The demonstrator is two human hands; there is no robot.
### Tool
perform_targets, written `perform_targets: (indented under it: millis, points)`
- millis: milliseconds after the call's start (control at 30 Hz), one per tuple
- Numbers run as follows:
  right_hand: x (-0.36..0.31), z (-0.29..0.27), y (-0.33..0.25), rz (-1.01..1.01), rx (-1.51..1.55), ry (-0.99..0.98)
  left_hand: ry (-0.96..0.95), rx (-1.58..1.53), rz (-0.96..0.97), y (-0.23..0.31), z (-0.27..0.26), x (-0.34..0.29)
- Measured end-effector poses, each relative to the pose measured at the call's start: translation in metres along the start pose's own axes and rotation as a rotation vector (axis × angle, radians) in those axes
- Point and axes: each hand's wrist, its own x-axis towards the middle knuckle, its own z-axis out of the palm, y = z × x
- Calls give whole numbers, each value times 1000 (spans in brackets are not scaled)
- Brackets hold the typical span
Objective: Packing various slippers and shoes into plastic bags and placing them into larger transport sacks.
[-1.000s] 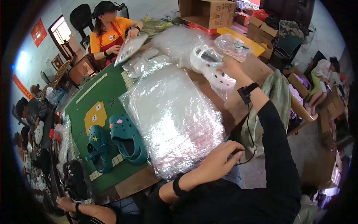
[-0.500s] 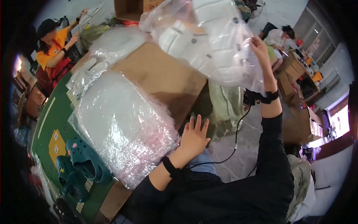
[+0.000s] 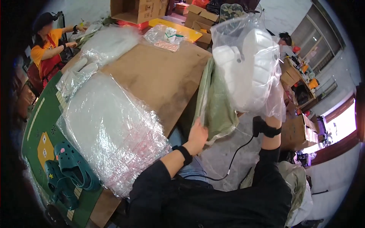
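Observation:
A clear plastic bag (image 3: 224,36) with white shoe-shaped pieces (image 3: 262,68) inside hangs upright over an olive-green woven sack (image 3: 218,108). My right hand (image 3: 274,121) holds this bag up from its right side, and the plastic largely covers the fingers. At the sack's near edge, my left hand (image 3: 198,137) is closed on the green fabric. The sack hangs beside the table's right edge, and its inside is hidden. To the left of my left hand lies a big stack of clear plastic bags (image 3: 118,125).
Brown cardboard (image 3: 159,72) covers part of the table. Teal clogs (image 3: 78,163) stand on the green table mat (image 3: 38,133). A blister pack (image 3: 166,46) and small box lie at the far edge. A cable runs from my right wrist. Two people sit farther back.
My right hand has brought the bag of white pieces right, away from the table and over the sack. My left hand has gone from spread fingers to gripping the sack's edge.

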Motion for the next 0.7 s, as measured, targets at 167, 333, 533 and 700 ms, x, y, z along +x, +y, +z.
perform_targets:
  millis: [167, 333, 533, 700]
  points:
    - [-26, -21, 63, 56, 94, 131, 230, -8, -177, -30, -36, -31]
    - [-67, 2, 126, 200, 140, 308, 303, -85, -230, -41, -47, -48]
    - [-87, -13, 177, 267, -835, -191, 466, -141, -247, -45, -52, -54]
    - [-101, -2, 170, 383, -1102, -532, 482, -176, -233, -45, -48, -63]
